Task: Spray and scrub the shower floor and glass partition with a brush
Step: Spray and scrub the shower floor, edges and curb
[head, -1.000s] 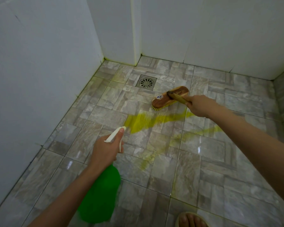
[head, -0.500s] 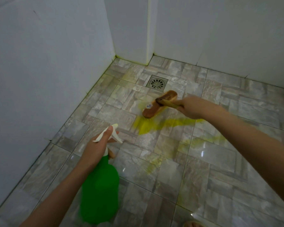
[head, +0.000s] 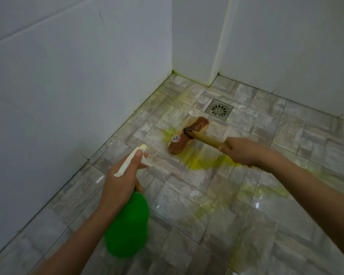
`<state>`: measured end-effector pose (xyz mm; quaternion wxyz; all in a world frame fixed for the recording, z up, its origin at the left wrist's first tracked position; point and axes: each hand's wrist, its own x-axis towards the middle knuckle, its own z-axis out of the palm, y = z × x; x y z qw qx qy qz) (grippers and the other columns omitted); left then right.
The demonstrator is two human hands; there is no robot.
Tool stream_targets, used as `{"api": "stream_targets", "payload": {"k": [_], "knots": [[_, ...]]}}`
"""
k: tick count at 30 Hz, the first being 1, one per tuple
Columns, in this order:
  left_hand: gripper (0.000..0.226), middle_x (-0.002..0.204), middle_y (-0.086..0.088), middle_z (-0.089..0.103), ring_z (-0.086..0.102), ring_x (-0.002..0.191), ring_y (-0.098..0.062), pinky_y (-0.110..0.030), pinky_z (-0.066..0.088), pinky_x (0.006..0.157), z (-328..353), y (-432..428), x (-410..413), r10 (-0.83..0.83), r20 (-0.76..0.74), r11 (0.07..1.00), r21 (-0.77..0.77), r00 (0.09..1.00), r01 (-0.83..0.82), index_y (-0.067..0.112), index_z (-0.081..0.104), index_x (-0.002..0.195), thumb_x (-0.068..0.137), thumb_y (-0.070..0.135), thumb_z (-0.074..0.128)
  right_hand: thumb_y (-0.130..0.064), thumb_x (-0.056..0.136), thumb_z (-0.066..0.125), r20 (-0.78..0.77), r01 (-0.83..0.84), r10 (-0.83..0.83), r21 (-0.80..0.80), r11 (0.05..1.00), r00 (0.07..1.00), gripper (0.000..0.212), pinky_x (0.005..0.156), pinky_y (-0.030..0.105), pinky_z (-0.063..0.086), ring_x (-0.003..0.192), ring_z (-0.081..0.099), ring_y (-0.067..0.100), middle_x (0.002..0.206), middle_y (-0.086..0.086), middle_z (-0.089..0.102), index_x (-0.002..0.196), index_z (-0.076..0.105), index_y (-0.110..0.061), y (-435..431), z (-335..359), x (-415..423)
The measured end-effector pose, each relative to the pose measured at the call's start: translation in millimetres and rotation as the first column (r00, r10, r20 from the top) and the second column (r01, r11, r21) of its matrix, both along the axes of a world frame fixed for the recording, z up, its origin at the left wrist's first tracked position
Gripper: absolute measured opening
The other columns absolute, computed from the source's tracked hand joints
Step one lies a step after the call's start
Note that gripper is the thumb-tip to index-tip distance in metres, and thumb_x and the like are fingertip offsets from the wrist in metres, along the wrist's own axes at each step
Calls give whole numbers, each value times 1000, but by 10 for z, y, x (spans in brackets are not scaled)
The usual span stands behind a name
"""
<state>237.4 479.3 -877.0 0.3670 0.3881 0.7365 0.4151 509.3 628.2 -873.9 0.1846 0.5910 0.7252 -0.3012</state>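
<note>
Floor: glossy grey stone-pattern tiles with thin grout lines, meeting white walls on the left and at the back.
Walls: plain white panels; a corner juts out at the back, with a yellowish tint along its edge and base joint.
Drain: square metal grate set in the floor near the back corner, just beyond the brush.
Liquid: yellow puddle and streaks on the tiles, thickest just beside the brush on its near side, with fainter patches to the right and closer to the camera.
Brush: wooden head lying diagonally, bristles down on the floor, between the drain and the puddle; a small sticker on its back.
Handle: wooden, running from the head to the right.
Right hand: fingers curled tightly round the handle.
Bottle: green, blurred, held above the floor at lower centre-left.
Spray head: white, aimed toward the brush.
Left hand: wrapped round the bottle's neck, thumb lying along the top of the spray head; whether the trigger is squeezed cannot be told.
</note>
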Motion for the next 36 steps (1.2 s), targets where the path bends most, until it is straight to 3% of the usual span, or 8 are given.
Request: {"api": "stream_targets", "payload": {"k": [2, 8, 14, 18, 22, 26, 33, 36], "knots": [[36, 92, 13, 77, 57, 40, -9, -13, 45, 47, 67, 47, -39, 10, -10, 1000, 15, 1000, -10, 36, 73, 113, 97, 54, 46, -40, 104, 29, 69, -26, 24, 19, 999, 997, 41, 48, 27, 42, 58, 52, 20, 76, 6, 53, 84, 51, -10, -7, -18, -148], [37, 89, 9, 78, 65, 50, -21, -30, 50, 51, 94, 261, -210, 38, -10, 999, 15, 999, -37, 44, 71, 109, 93, 68, 48, -42, 104, 19, 59, -144, 135, 187, 972, 989, 54, 49, 30, 34, 53, 45, 18, 65, 5, 47, 65, 41, -12, 550, -303, -720], [34, 80, 2, 79, 68, 60, -36, -32, 48, 54, 191, 428, -349, 54, 43, 997, 49, 998, -56, 39, 74, 110, 97, 60, 50, -47, 103, 23, 85, -95, 83, 148, 984, 993, 49, 50, 28, 33, 55, 46, 14, 65, 1, 47, 66, 38, -19, 189, -257, -335], [35, 60, -8, 73, 51, 41, -18, -28, 46, 51, 258, 631, -336, 57, 45, 997, 43, 997, -59, 35, 75, 105, 97, 58, 51, -49, 102, 19, 136, -286, 258, 264, 921, 957, 54, 53, 33, 41, 56, 52, 21, 69, 6, 52, 85, 54, -12, 884, -393, -960], [35, 53, -14, 66, 50, 40, -16, -27, 46, 51, 337, 788, -345, 87, 43, 993, 73, 995, -90, 33, 77, 92, 96, 58, 53, -41, 104, 24, 60, -131, 116, 388, 912, 991, 46, 64, 37, 43, 78, 60, 30, 87, 13, 56, 104, 56, -9, 1529, -633, -1046], [37, 50, -14, 64, 50, 38, -15, -21, 45, 45, 403, 879, -435, 82, 43, 991, 99, 996, -85, 31, 78, 92, 96, 58, 52, -54, 99, 22, 2, -149, 160, 380, 913, 987, 58, 56, 32, 41, 53, 49, 21, 66, 8, 54, 67, 44, -12, 1474, -741, -768], [38, 49, -13, 62, 49, 38, -15, -21, 45, 45, 343, 966, -544, 111, 28, 988, 103, 993, -113, 30, 78, 92, 96, 57, 52, -44, 103, 22, 73, -209, 196, 366, 907, 978, 53, 66, 31, 39, 71, 54, 26, 79, 15, 57, 90, 54, -5, 1974, -623, -872], [37, 47, -12, 62, 49, 37, -14, -19, 43, 43, 324, 971, -563, 126, 25, 985, 115, 992, -128, 31, 78, 93, 96, 55, 51, -53, 100, 25, 53, -323, 325, 344, 882, 944, 60, 61, 30, 38, 60, 54, 25, 64, 8, 52, 65, 49, -10, 1820, -719, -961]]}}
